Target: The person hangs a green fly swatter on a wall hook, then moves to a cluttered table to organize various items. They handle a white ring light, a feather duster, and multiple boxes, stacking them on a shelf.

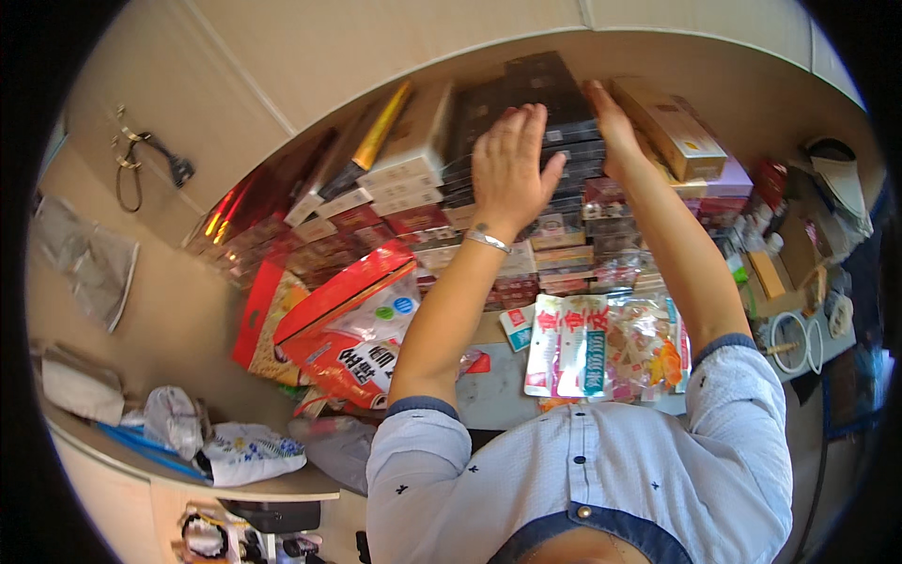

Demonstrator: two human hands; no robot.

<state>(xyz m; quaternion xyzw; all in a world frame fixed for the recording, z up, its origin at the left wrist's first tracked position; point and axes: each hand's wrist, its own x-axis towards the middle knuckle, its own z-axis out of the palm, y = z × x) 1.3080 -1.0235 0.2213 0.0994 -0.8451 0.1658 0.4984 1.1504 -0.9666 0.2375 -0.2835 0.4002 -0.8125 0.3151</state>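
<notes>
Dark, flat boxes are stacked high on the shelf in front of me. My left hand lies flat over the front of this stack, thumb apart from the fingers. At the stack's right side, my right hand is stretched out edge-on between the dark boxes and a gold box. Neither hand is closed around a box. Left of my left hand stand white cartons. Smaller packs are piled below the dark boxes, partly hidden by my left forearm.
Red snack bags lean at the left front. White and clear packets lie on the grey surface before my chest. Bottles and a white cable sit at right. A cabinet edge curves above the boxes. Keys hang at left.
</notes>
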